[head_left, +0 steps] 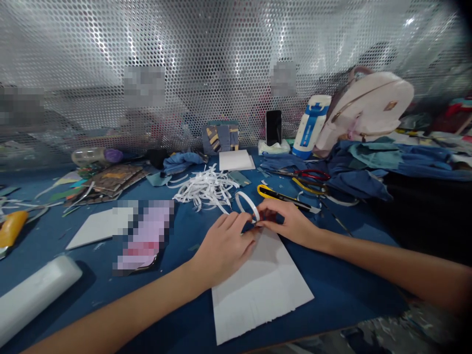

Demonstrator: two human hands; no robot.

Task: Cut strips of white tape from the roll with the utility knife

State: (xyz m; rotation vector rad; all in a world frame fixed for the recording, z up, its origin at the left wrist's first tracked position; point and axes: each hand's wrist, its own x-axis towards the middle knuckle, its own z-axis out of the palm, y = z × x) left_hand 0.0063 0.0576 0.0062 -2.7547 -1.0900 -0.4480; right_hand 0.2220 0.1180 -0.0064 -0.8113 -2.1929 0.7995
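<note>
A narrow white strip (248, 202) is bent into an upright loop between my two hands. My left hand (224, 246) has its thumb and fingers closed at the loop's lower end, resting over a white sheet of card (263, 290). From the other side, my right hand (283, 220) pinches the same strip with thumb and forefinger. Just behind the loop lies a heap of thin white strips (206, 189). Beyond my right hand is a yellow and black utility knife (287, 197). The exact contact of the fingertips is partly hidden.
Left of my hands lie a phone in a lilac case (149, 233), white card (99, 226) and a white roll-like block (40, 295). Scissors (313, 174), a bottle (311, 127), an upright phone (273, 128), denim scraps (361, 182) and a backpack (372, 108) stand or lie behind, near a perforated metal panel (221, 54).
</note>
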